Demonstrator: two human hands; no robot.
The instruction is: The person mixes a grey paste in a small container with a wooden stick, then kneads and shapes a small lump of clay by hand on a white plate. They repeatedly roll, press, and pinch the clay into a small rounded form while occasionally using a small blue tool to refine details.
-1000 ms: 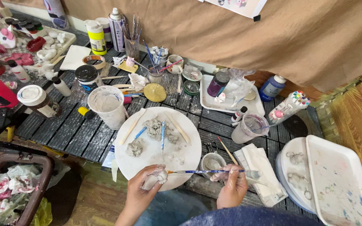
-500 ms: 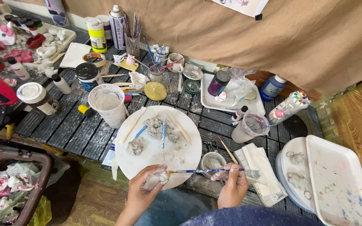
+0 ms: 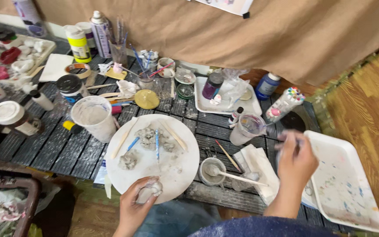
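You are at a home craft corner set up for clay modelling and painting: a low dark slatted table (image 3: 224, 127) on a wooden floor (image 3: 369, 101), backed by a tan cloth (image 3: 224, 35). On it stand paint bottles (image 3: 79, 43), a glass of brushes (image 3: 119, 49), a white round board (image 3: 178, 164) with grey clay lumps (image 3: 148, 137), and a paint-speckled white tray (image 3: 345, 184)
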